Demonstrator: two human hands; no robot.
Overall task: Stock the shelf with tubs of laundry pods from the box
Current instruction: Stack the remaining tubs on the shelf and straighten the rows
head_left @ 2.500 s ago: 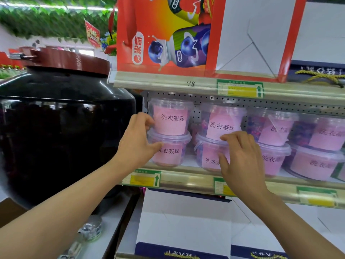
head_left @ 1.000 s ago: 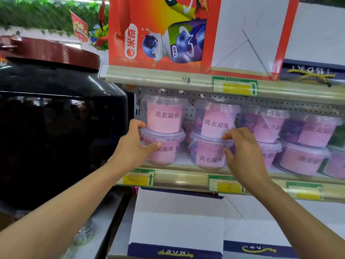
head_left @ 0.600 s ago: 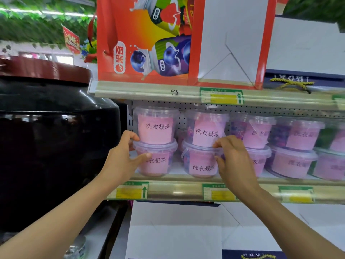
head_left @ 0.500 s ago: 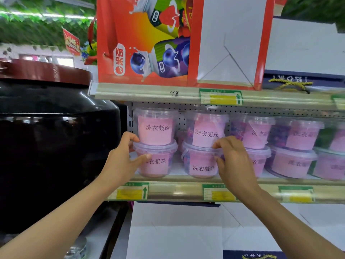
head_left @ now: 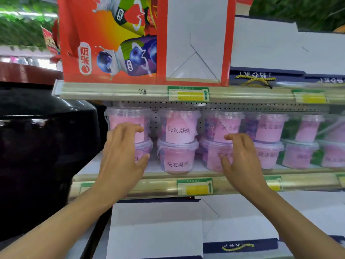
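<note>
Clear tubs of laundry pods with pink labels stand two high in a row on the middle shelf [head_left: 162,186]. The second stack shows in full, its upper tub [head_left: 179,129] resting on a lower tub [head_left: 177,159]. My left hand [head_left: 121,156] is spread in front of the leftmost stack [head_left: 128,116], fingers loosely bent, and grips nothing. My right hand [head_left: 240,161] hovers in front of the third stack [head_left: 220,126], fingers relaxed and apart. More stacked tubs [head_left: 268,141] run on to the right. The box is out of view.
A big black jar [head_left: 37,146] with a dark red lid crowds the shelf's left end. An orange drink gift box [head_left: 112,43] and white boxes [head_left: 280,49] fill the upper shelf. White boxes [head_left: 155,227] sit below the tubs.
Both hands have come off the tubs they held. My left hand rose in front of the left stack; my right hand shifted right from the second stack to the third.
</note>
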